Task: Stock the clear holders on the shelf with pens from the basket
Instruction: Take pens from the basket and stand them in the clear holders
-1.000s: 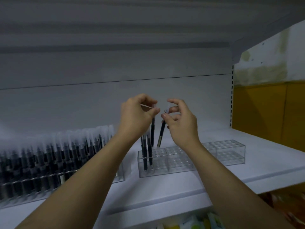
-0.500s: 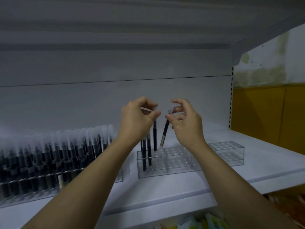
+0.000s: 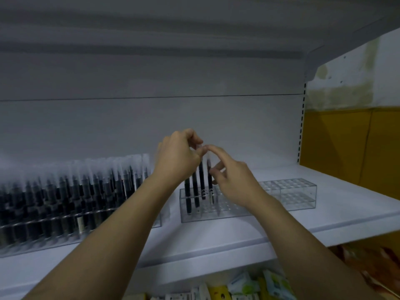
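Shelf (image 3: 216, 241): white, carrying clear holders side by side.
Middle holder (image 3: 227, 215): black pens (image 3: 195, 191) upright at its left end.
Left hand (image 3: 179, 158): fingers curled, pinching one pen's clear cap.
Right hand (image 3: 234, 182): index tip atop rightmost pen (image 3: 209, 185), thumb pinching its barrel.
Left holder (image 3: 65, 234): packed full.

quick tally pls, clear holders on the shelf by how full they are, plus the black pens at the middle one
packed clear plastic holder: 1
part-filled clear plastic holder: 1
empty clear plastic holder: 1
black pens with clear caps at the part-filled one: 4
total: 7
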Demonstrator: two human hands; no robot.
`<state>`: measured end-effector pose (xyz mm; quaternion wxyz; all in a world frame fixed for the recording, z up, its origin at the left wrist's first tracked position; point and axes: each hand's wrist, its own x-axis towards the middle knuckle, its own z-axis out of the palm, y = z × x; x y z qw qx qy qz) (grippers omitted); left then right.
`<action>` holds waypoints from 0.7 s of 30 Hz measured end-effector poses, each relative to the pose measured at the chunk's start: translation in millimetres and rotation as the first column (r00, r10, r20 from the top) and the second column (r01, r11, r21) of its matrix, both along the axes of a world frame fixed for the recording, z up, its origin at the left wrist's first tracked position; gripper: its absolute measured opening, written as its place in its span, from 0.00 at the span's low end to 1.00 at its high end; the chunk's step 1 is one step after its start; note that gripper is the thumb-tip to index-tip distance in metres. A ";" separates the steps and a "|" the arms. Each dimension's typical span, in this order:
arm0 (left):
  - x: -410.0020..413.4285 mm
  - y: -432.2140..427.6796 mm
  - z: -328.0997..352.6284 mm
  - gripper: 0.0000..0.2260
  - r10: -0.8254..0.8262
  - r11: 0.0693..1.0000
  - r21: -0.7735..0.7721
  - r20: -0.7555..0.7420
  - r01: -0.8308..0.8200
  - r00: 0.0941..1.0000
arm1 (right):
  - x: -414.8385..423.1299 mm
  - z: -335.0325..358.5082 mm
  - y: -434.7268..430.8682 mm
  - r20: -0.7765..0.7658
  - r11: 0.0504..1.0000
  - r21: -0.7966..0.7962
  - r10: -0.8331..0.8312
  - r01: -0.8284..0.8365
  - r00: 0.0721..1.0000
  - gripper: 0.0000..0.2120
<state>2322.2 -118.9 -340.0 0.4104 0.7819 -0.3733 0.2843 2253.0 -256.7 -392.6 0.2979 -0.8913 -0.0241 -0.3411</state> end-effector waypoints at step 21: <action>-6.6 -4.5 -3.3 0.04 -0.029 0.999 0.027 -0.086 0.032 0.996 | -9.0 -12.2 -0.2 -0.036 0.996 0.057 0.065 -0.063 0.997 0.41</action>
